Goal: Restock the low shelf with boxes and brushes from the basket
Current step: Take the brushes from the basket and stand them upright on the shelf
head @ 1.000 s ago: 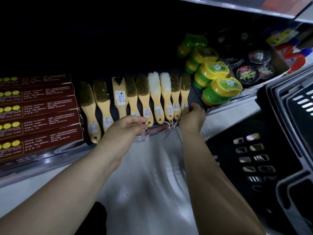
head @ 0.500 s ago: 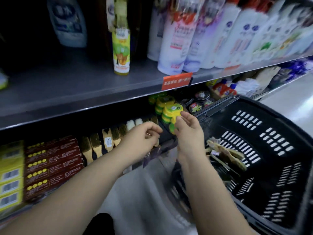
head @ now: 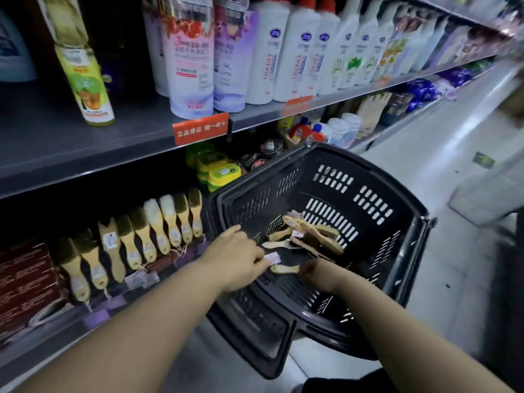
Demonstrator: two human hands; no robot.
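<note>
The black plastic basket (head: 368, 170) stands on the floor against the low shelf (head: 56, 340). Several wooden-handled brushes (head: 314, 236) lie in a heap on its bottom. Both my hands are inside it. My left hand (head: 235, 258) has its fingertips pinched together on a small paper tag (head: 272, 258). My right hand (head: 321, 272) is curled round the head of one brush (head: 285, 269), whose handle sticks out to the left. On the low shelf a row of brushes (head: 144, 239) lies side by side, with dark red boxes (head: 25, 279) stacked to their left.
Yellow-green tubs (head: 218, 173) and round tins (head: 272, 146) sit on the low shelf behind the basket. The shelf above (head: 85, 154) carries tall bottles and pouches and overhangs the low one. Pale floor runs to the right of the basket.
Both hands have left the brush row on the shelf and dropped to the right into the basket. The view has swung up and right, bringing the upper shelf and basket into sight.
</note>
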